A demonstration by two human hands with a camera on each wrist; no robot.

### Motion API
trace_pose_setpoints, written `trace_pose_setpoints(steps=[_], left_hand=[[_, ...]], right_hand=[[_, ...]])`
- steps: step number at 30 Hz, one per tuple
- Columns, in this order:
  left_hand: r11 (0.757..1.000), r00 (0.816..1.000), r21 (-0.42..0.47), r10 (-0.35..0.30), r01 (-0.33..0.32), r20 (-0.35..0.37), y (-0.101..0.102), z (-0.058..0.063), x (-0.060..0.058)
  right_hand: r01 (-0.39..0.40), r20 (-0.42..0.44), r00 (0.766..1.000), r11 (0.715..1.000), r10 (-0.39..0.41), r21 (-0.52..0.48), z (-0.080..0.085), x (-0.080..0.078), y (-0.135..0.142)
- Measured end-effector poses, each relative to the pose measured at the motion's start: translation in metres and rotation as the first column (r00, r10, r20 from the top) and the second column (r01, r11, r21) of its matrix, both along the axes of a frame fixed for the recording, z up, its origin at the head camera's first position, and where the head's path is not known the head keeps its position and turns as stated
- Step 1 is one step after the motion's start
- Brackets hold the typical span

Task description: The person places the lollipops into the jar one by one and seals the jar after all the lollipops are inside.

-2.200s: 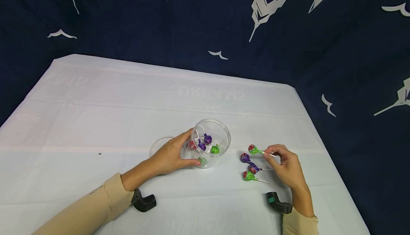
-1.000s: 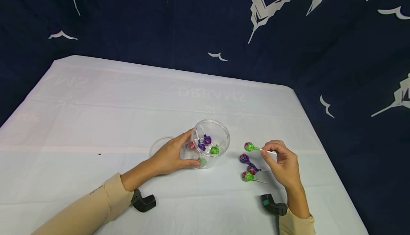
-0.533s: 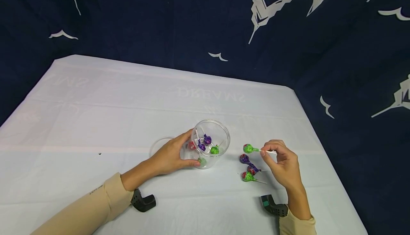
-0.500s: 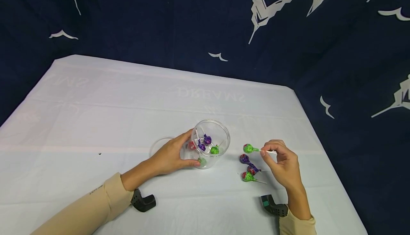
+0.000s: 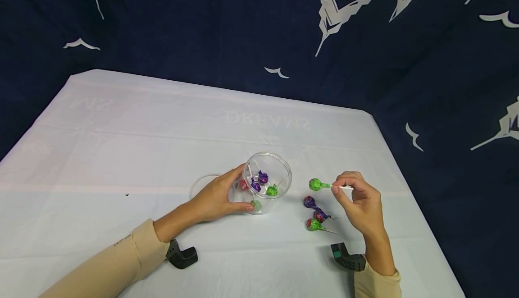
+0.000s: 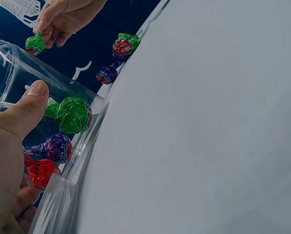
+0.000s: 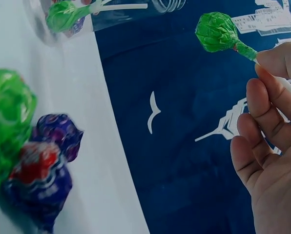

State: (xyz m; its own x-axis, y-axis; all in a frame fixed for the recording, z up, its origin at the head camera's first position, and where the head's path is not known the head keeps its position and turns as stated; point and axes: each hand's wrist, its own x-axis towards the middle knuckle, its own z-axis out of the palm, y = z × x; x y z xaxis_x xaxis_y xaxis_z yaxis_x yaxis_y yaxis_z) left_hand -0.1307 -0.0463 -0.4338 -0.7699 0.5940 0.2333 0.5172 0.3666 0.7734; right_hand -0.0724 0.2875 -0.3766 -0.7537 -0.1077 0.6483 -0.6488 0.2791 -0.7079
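Observation:
My left hand [image 5: 216, 199] grips the side of a clear plastic cup [image 5: 269, 204] standing on the white-covered table. Inside lie several wrapped lollipops: purple ones [image 5: 263, 178], green ones [image 5: 272, 190] and a red one [image 6: 42, 171], with white sticks. To the cup's right, my right hand [image 5: 361, 201] pinches the stick of a green lollipop [image 5: 315, 184] between thumb and fingers, holding it above the table with its head toward the cup. Below it, two purple lollipops [image 5: 310, 202] and another green lollipop [image 5: 314, 224] lie close together on the cloth.
A clear round plastic piece [image 5: 195, 185], perhaps a lid, lies behind my left hand, partly hidden. The white cloth [image 5: 142, 153] ends at a dark blue patterned curtain [image 5: 182, 27]. A small dark speck [image 5: 127, 194] is on the cloth at left.
My right hand has shifted slightly left, then up a little, with the green lollipop, whose red label has turned out of the head view. The left hand and cup stay put.

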Motion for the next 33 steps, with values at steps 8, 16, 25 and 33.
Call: trace_pose_setpoints(steps=[8,16,25,33], left_hand=[[1.0,1.0,-0.002,0.006,-0.006,-0.012,0.0,-0.001,0.0],[1.0,1.0,0.003,-0.001,0.001,-0.002,-0.001,-0.002,0.0],[1.0,1.0,-0.009,-0.005,0.005,-0.013,-0.001,-0.001,-0.001],[1.0,1.0,-0.013,-0.005,0.005,-0.016,-0.001,-0.002,-0.001]], right_hand=[[-0.051,-0.018,0.999,0.999,0.051,-0.013,0.012,-0.007,-0.01],[-0.113,-0.054,0.992,0.992,0.111,-0.046,0.02,-0.017,-0.022],[-0.138,-0.035,0.99,0.986,0.135,-0.091,0.022,-0.021,-0.039],[-0.174,-0.038,0.984,0.983,0.172,-0.055,0.019,-0.025,-0.052]])
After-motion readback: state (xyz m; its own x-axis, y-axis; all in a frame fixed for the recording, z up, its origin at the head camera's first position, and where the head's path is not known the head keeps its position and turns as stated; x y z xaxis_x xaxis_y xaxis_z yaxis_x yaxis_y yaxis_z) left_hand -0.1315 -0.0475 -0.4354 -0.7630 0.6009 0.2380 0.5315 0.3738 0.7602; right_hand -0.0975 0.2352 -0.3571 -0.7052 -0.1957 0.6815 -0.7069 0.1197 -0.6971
